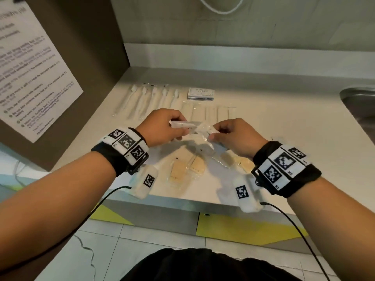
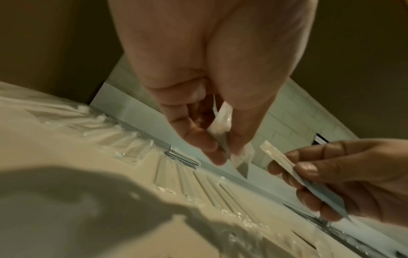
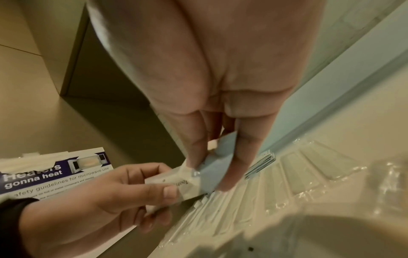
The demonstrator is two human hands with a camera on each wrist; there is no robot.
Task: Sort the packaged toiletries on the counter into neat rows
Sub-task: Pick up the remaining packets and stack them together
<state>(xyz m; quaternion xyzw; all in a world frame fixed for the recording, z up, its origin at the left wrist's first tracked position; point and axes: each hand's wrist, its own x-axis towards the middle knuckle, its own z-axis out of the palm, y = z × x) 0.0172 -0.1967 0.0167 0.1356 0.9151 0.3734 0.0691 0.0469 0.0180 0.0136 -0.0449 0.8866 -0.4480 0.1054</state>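
Note:
Both hands hover over the middle of the white counter (image 1: 284, 126). My left hand (image 1: 178, 129) pinches a long white wrapped toothpaste packet (image 1: 183, 124) at its left end; the right wrist view shows the packet (image 3: 174, 183) with print starting "Tooth". My right hand (image 1: 215, 135) pinches a second crinkly wrapped packet (image 1: 208, 131), seen as a thin box (image 2: 284, 162) in the left wrist view. The two packets meet between the hands. Behind them lie a row of wrapped toothbrushes (image 1: 150, 98) and a row of white packets (image 1: 213, 113).
A stack of flat sachets (image 1: 200, 93) lies at the back. Loose tan packets in clear wrap (image 1: 182, 169) lie near the counter's front edge, under the hands. A steel sink (image 1: 359, 102) is at the right, and a wall with a printed notice (image 1: 30, 78) at the left.

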